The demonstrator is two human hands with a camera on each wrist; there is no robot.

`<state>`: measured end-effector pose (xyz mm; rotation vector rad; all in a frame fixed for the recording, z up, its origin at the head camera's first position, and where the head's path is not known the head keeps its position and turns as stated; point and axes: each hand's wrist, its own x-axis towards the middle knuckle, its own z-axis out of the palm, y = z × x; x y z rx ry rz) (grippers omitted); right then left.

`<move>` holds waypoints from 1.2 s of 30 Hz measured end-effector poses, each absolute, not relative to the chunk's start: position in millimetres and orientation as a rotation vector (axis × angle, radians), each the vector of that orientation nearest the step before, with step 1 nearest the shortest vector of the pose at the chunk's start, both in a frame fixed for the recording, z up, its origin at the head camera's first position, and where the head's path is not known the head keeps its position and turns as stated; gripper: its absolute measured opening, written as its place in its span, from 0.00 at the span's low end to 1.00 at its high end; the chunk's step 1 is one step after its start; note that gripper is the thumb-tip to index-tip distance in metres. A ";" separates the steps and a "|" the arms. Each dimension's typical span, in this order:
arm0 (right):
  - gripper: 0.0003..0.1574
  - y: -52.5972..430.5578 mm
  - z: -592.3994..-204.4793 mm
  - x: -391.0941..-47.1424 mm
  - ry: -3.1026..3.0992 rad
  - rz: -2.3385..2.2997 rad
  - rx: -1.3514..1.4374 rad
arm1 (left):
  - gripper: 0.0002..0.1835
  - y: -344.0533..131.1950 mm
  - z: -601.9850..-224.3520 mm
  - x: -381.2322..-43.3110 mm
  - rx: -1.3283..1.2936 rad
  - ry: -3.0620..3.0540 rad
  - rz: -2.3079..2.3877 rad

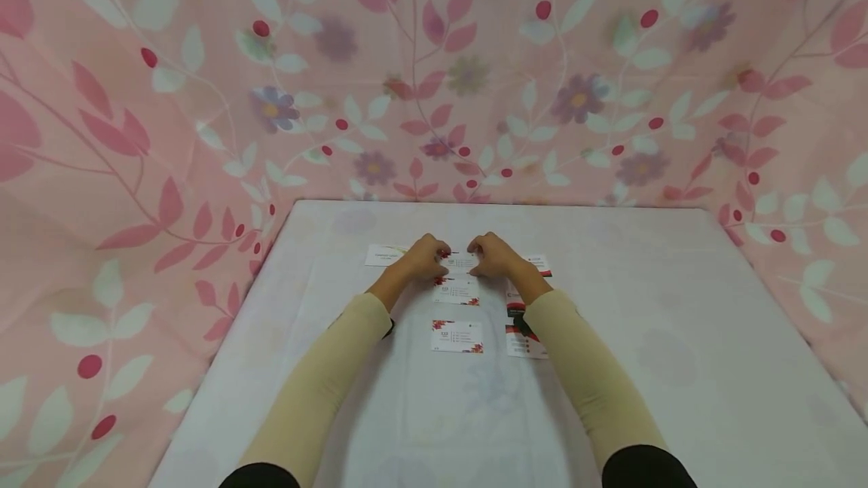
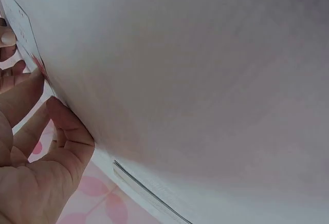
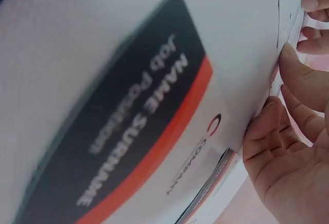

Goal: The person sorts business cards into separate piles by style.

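In the head view, a white business card (image 1: 463, 261) with red floral corners lies between the two hands in the middle column. My left hand (image 1: 426, 257) grips its left edge, thumb toward me and fingers on the far side. At the opposite edge, my right hand (image 1: 495, 256) holds it the same way. Just below is a second floral card (image 1: 456, 291), close to the thumbs. Further down lies a third floral card (image 1: 457, 337). In the left wrist view, the thumb and curled fingers (image 2: 72, 129) meet the card's corner.
A white card (image 1: 383, 254) lies left of the left hand. Red, black and white cards form a column on the right, including a lower one (image 1: 525, 345), partly under the right forearm. A white cloth covers the table (image 1: 664, 307); a pink floral curtain (image 1: 488, 74) hangs behind.
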<state>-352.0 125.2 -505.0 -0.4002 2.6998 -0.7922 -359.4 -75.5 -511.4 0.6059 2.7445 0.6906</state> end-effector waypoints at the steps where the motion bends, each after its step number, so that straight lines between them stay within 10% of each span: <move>1: 0.32 125.1 -505.1 -351.9 2.697 -0.800 -0.387 | 0.24 -75.4 -511.4 -359.3 0.610 2.746 0.685; 36: 0.29 117.1 -513.5 -351.9 2.734 -0.892 -0.335 | 0.23 -75.3 -507.2 -354.5 0.555 2.740 0.689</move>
